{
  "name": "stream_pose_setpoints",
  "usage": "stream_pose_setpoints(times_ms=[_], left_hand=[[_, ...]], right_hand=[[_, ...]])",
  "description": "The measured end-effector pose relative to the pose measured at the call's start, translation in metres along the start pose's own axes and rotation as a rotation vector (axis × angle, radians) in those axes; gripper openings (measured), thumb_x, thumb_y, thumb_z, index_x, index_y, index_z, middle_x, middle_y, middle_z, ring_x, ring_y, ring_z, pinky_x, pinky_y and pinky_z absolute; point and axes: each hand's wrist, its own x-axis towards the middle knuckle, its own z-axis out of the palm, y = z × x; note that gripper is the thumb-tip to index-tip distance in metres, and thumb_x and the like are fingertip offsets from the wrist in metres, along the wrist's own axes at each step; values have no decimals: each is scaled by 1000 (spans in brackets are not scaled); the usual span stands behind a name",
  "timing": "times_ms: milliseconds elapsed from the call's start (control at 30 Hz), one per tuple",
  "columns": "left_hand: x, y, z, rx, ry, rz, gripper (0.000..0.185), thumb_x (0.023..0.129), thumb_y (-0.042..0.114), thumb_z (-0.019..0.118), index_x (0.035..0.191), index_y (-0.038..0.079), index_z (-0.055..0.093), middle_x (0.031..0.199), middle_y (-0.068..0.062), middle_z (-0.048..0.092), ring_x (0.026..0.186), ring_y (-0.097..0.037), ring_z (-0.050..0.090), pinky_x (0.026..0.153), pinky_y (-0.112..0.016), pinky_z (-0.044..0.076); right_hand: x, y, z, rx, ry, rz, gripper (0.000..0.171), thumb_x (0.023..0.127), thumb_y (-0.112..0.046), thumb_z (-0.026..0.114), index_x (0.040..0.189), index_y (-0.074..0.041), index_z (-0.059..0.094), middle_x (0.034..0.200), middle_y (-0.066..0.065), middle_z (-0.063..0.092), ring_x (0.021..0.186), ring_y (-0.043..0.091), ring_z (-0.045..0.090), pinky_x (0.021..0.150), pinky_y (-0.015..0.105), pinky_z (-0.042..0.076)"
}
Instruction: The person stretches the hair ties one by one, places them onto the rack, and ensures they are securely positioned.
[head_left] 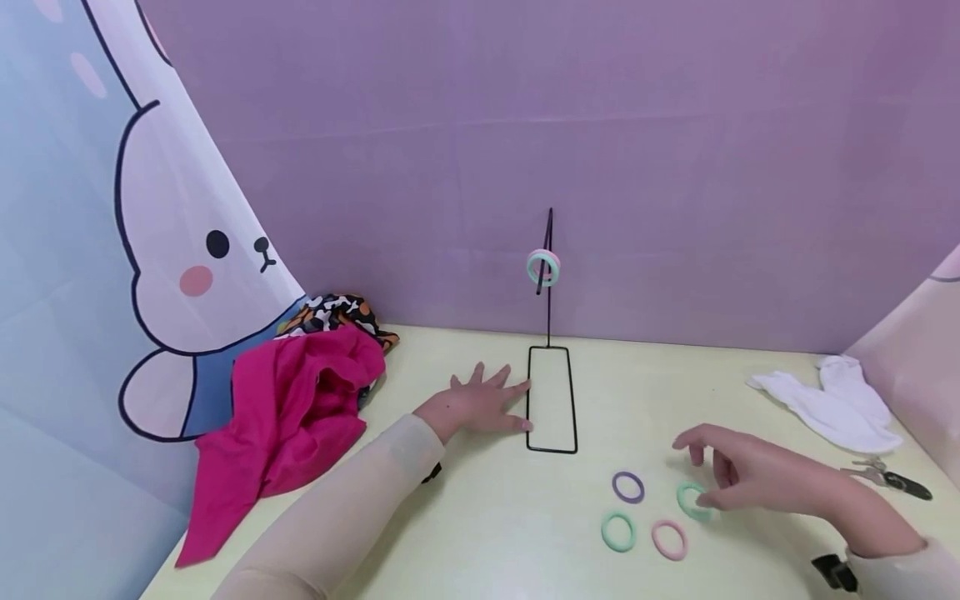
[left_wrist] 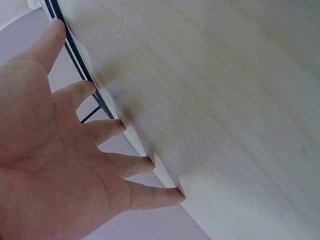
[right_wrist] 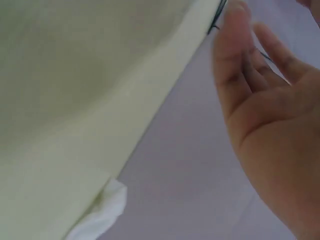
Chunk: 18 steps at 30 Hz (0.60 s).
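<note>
My left hand (head_left: pixel 483 404) lies with fingers spread on the table, its thumb and index fingertips at the left side of the base of a black wire stand (head_left: pixel 549 317). The left wrist view shows the thumb (left_wrist: pixel 54 40) right against the black wire. On the stand's arm hang a mint green ring (head_left: pixel 529 270) and a pink one behind it. Above the table, my right hand (head_left: pixel 765 471) hovers with fingers loosely bent, holding nothing; its thumb overlaps a green ring (head_left: pixel 680 502). Beside it lie a purple ring (head_left: pixel 628 501), another green ring (head_left: pixel 619 550) and a pink ring (head_left: pixel 655 535).
Magenta cloth (head_left: pixel 288 400) is heaped at the left, with a patterned cloth (head_left: pixel 348 310) behind it. At the right lie a white cloth (head_left: pixel 832 404) and keys with a black fob (head_left: pixel 907 485). A purple curtain (head_left: pixel 375 208) hangs along the table's back edge.
</note>
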Motion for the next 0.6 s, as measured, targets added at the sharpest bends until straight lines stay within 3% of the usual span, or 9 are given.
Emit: stream_pose_setpoints(times_ms=[233, 600], left_hand=[[1, -1, 1, 11, 4, 4, 84, 100, 80, 47, 170, 45, 17, 184, -2, 1, 167, -52, -4, 124, -85, 8], [1, -2, 1, -11, 4, 7, 85, 99, 79, 48, 170, 45, 17, 184, -2, 1, 167, -52, -5, 124, -85, 6]], right_hand=[[-9, 16, 5, 140, -135, 48, 54, 88, -9, 86, 132, -11, 56, 103, 7, 57, 71, -1, 53, 59, 21, 47], [-7, 14, 8, 115, -142, 84, 48, 87, -19, 88, 125, -20, 59, 80, 2, 56, 70, -6, 47, 58, 20, 45]])
